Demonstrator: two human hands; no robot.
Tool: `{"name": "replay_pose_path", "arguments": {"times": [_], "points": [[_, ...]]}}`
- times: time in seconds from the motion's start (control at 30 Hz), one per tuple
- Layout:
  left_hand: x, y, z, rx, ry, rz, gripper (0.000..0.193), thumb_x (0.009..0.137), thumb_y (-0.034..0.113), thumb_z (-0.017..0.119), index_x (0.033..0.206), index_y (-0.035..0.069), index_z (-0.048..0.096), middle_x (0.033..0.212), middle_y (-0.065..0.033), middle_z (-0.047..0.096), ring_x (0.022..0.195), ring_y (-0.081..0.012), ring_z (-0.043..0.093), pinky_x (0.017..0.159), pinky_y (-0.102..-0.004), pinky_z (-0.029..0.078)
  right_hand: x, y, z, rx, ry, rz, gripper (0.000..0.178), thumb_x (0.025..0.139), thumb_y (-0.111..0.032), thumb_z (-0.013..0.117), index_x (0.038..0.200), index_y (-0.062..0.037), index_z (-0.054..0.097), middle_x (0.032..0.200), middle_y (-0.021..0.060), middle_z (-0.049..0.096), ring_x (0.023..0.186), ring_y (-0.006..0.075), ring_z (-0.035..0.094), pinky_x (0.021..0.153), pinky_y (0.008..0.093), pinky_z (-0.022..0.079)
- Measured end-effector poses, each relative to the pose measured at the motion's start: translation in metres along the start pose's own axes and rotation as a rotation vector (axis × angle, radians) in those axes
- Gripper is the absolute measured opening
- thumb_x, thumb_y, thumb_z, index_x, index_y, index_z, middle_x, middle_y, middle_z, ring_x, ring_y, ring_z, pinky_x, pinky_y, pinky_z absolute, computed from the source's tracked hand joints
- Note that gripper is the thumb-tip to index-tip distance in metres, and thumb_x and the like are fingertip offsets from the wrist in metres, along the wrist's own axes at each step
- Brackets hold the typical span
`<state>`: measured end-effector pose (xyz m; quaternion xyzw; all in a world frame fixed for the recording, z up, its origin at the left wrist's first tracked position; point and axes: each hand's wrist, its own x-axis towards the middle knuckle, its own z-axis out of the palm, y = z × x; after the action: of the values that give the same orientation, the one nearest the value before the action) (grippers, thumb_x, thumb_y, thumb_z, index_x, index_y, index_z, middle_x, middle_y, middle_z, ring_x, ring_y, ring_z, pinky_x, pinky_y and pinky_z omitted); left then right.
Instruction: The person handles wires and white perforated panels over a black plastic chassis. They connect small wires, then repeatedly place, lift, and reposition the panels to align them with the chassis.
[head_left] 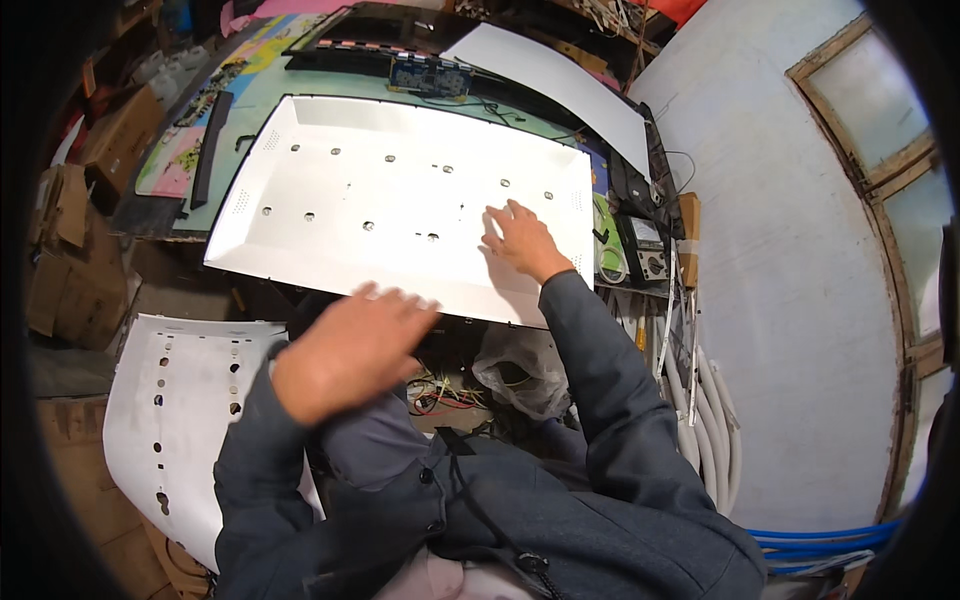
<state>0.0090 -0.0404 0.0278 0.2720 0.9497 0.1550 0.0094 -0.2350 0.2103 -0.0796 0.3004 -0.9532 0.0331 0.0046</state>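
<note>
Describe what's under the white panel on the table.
The pale green tabletop shows up to the left edge of the white panel; whatever lies farther beneath is covered.

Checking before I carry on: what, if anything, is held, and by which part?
Nothing visibly held: the right hand is open over the white panel; the left hand, blurred, is open by its near edge.

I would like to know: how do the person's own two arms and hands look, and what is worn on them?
Both arms are in long, plain dark grey sleeves, the left sleeve and the right sleeve, ending near the wrists. The left hand and right hand wear no gloves. The left is blurred, so small details there cannot be told.
</note>
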Motion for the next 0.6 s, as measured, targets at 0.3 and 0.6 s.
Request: {"name": "replay_pose_path", "arguments": {"times": [0.3,0.6], "points": [[0.011,0.078,0.077,0.158,-0.199,0.052,0.052,0.087,0.016,0.063,0.134,-0.003,0.057,0.1,-0.0157,0.07,0.093,-0.0318,0.069,0.091,-0.0435,0.05,0.045,0.004,0.017,0.054,0.099,-0.093,0.054,0.093,-0.037,0.064,0.139,-0.0097,0.056,0.144,0.0318,0.048,0.129,0.0472,0.05,0.107,0.0506,0.043],[0.021,0.081,0.072,0.165,-0.299,0.077,0.062,0.084,0.019,0.067,0.139,-0.006,0.053,0.105,-0.0187,0.071,0.096,-0.0326,0.07,0.083,-0.042,0.051,0.047,0.008,0.034,0.086,0.226,-0.176,0.05,0.091,-0.034,0.065,0.134,-0.0087,0.059,0.134,0.0281,0.054,0.122,0.0463,0.053,0.099,0.0534,0.045]]}}
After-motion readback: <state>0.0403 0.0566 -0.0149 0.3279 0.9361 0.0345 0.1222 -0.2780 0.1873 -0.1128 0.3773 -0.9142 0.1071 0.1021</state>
